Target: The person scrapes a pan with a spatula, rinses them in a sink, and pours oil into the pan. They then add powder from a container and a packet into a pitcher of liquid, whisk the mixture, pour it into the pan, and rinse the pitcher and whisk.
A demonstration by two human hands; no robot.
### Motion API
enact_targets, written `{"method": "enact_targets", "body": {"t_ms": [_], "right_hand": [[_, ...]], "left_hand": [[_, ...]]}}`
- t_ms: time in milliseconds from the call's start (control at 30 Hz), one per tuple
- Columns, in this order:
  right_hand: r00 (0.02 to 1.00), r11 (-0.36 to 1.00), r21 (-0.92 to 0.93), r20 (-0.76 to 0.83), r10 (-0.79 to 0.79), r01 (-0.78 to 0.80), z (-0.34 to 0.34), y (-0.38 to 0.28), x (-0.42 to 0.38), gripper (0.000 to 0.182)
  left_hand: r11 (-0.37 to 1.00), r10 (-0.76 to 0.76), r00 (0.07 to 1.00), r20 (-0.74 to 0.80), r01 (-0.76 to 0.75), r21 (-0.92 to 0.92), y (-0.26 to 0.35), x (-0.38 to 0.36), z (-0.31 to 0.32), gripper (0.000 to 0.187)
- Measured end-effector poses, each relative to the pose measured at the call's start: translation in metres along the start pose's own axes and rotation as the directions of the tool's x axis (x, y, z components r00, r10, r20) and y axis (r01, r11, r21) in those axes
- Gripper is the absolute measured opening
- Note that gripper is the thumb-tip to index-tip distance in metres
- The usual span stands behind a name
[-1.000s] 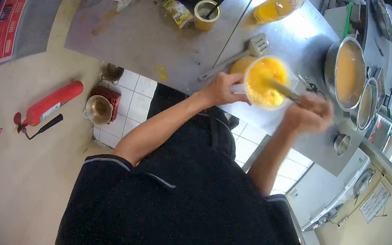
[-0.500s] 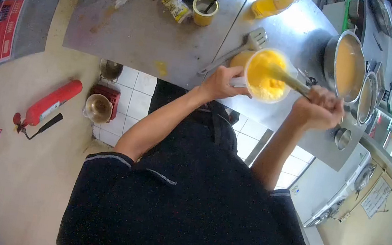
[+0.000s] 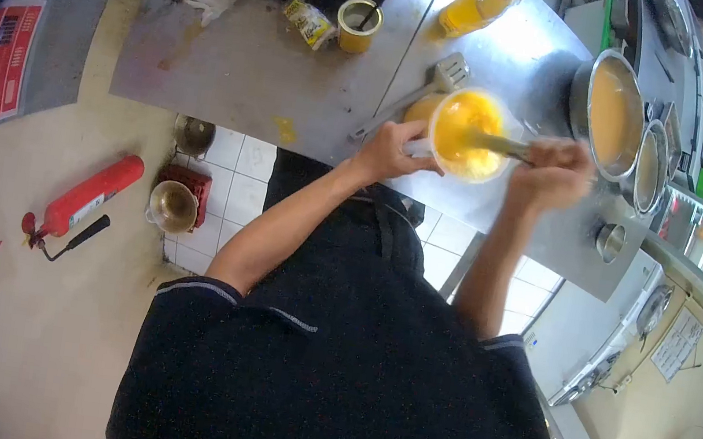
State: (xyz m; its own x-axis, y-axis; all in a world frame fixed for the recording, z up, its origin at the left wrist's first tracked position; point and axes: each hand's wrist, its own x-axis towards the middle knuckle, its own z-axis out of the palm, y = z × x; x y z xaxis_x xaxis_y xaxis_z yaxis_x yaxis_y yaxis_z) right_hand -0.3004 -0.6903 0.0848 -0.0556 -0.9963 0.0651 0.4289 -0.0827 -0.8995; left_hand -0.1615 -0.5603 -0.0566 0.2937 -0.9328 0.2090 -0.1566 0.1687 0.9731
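My left hand [image 3: 394,152] is closed round the white handle of a clear pitcher [image 3: 502,170], tilted over the edge of the steel table. Yellow liquid and paler lumps [image 3: 476,160] fill its inside. My right hand [image 3: 556,171], blurred by motion, grips a greenish utensil [image 3: 501,145] whose far end dips into the yellow mix. Just behind the pitcher lies a slotted spatula [image 3: 451,71] on the table.
Steel bowls with orange-tan liquid [image 3: 614,112] stand at the right, beside a small metal cup [image 3: 610,241]. Behind are a bottle of yellow liquid [image 3: 479,7], a tin [image 3: 358,36] with a dark utensil and a yellow packet [image 3: 308,22]. A fire extinguisher [image 3: 93,194] is at the left.
My right hand and the utensil have moved left, towards the pitcher, and the utensil now lies more level. My left hand keeps its hold on the handle.
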Motion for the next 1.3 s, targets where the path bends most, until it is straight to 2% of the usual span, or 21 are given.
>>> {"method": "enact_targets", "body": {"t_ms": [33, 100, 233, 333, 433, 633, 733, 767, 867, 933, 967, 1000, 1067, 1100, 1133, 1167, 1233, 1300], "right_hand": [[0.998, 0.997, -0.048, -0.023, -0.057, 0.056, 0.011, -0.019, 0.002, 0.032], [0.989, 0.996, -0.021, 0.121, -0.081, 0.084, 0.028, -0.054, 0.003, 0.033], [0.960, 0.990, -0.042, 0.257, -0.116, 0.131, 0.044, -0.092, -0.002, 0.034], [0.891, 0.993, 0.104, 0.444, -0.093, 0.052, 0.031, -0.105, 0.008, 0.034], [0.889, 0.992, 0.057, 0.440, -0.124, 0.110, 0.027, -0.109, 0.010, 0.034], [0.947, 0.980, -0.124, 0.302, -0.110, 0.154, 0.009, -0.084, 0.004, 0.035], [0.986, 0.967, -0.218, 0.129, -0.102, 0.129, -0.004, -0.067, -0.008, 0.037], [0.986, 0.973, -0.194, 0.130, -0.102, 0.126, -0.007, -0.059, -0.014, 0.039], [0.983, 0.971, -0.218, -0.128, -0.129, 0.099, -0.010, -0.015, -0.036, 0.039], [0.967, 0.941, -0.294, -0.133, -0.215, 0.169, -0.029, 0.034, -0.042, 0.039], [0.966, 0.930, -0.348, -0.178, -0.188, 0.117, -0.024, 0.041, -0.040, 0.039], [0.950, 0.957, -0.274, -0.264, -0.169, 0.094, -0.024, 0.034, -0.032, 0.038], [0.898, 0.992, -0.114, -0.430, -0.097, 0.052, 0.006, -0.012, -0.020, 0.037], [0.966, 0.995, 0.056, -0.251, -0.067, 0.084, -0.008, -0.017, -0.016, 0.036], [0.932, 0.950, -0.208, -0.229, -0.280, 0.235, -0.022, 0.011, -0.017, 0.036], [0.868, 0.813, -0.452, -0.147, -0.474, 0.367, -0.046, 0.058, -0.015, 0.036], [0.949, 0.893, -0.446, -0.254, -0.188, 0.058, -0.030, 0.080, -0.026, 0.036], [0.954, 0.890, -0.440, -0.200, -0.225, 0.118, -0.001, 0.027, -0.025, 0.035]], "left_hand": [[0.999, -0.040, 0.999, 0.009, 0.040, -0.020, 0.001, -0.002, 0.003, 0.051], [0.993, -0.105, 0.994, 0.022, 0.106, -0.046, -0.001, -0.002, 0.003, 0.050], [0.999, -0.035, 0.999, 0.027, 0.035, 0.017, -0.010, -0.003, 0.003, 0.051], [1.000, -0.023, 1.000, 0.016, 0.023, 0.017, -0.011, -0.003, 0.006, 0.051], [0.999, -0.022, 1.000, 0.016, 0.021, 0.023, -0.012, -0.003, 0.006, 0.051], [1.000, -0.014, 1.000, 0.012, 0.014, -0.026, -0.005, -0.002, 0.006, 0.050], [0.999, -0.036, 0.999, 0.021, 0.036, -0.005, -0.004, -0.002, 0.004, 0.049], [0.999, -0.048, 0.999, 0.022, 0.048, -0.008, -0.003, -0.002, 0.004, 0.049], [0.996, -0.086, 0.995, 0.044, 0.085, 0.019, -0.006, -0.003, 0.004, 0.049], [0.998, -0.070, 0.997, 0.038, 0.069, 0.007, -0.004, -0.003, 0.004, 0.049], [0.999, -0.039, 0.999, 0.021, 0.040, -0.018, -0.001, -0.001, 0.005, 0.048], [0.999, -0.011, 1.000, 0.000, 0.011, -0.040, 0.001, 0.001, 0.004, 0.048], [0.999, -0.045, 0.999, 0.028, 0.045, 0.022, -0.007, -0.001, 0.004, 0.048], [0.997, -0.065, 0.997, 0.043, 0.063, 0.053, -0.009, -0.003, 0.003, 0.049], [0.997, -0.059, 0.998, 0.037, 0.057, 0.048, -0.008, -0.002, 0.001, 0.049], [0.998, -0.052, 0.998, 0.026, 0.050, 0.041, -0.005, -0.001, 0.002, 0.049], [0.998, -0.056, 0.998, 0.028, 0.055, 0.027, -0.001, -0.004, 0.004, 0.049], [0.997, -0.069, 0.997, 0.039, 0.067, 0.033, -0.004, -0.001, 0.002, 0.049]]}}
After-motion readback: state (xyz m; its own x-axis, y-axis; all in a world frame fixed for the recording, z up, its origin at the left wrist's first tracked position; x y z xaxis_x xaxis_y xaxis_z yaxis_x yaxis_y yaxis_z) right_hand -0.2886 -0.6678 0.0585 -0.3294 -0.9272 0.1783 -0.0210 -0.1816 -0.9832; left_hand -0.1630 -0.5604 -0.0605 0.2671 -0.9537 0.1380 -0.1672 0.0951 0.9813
